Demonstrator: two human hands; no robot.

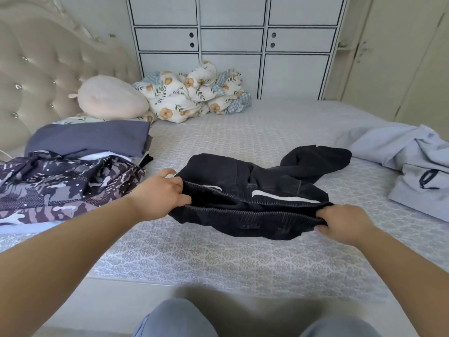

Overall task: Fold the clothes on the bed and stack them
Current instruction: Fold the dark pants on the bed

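Black trousers (252,190) mid-bed (243,254), waistband pinched by left hand (161,190) and right hand (345,223). Pull taut, flatten legs, seemingly bunched behind, then fold toward left-edge stack (90,139).

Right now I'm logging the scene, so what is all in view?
trousers: 1, black, mid-bed, waistband held at both ends
stack: 1, slate-blue top, folded, bed's left
camo garment: 1, purple, in front of the stack
hoodie: 1, pale blue, unfolded, bed's right
quilt: 1, floral, bunched at the far edge
cushion: 1, pink, by the headboard
bed: 1, grey patterned
wardrobe: 1, white, behind
left hand: grips the waistband
right hand: grips the waistband
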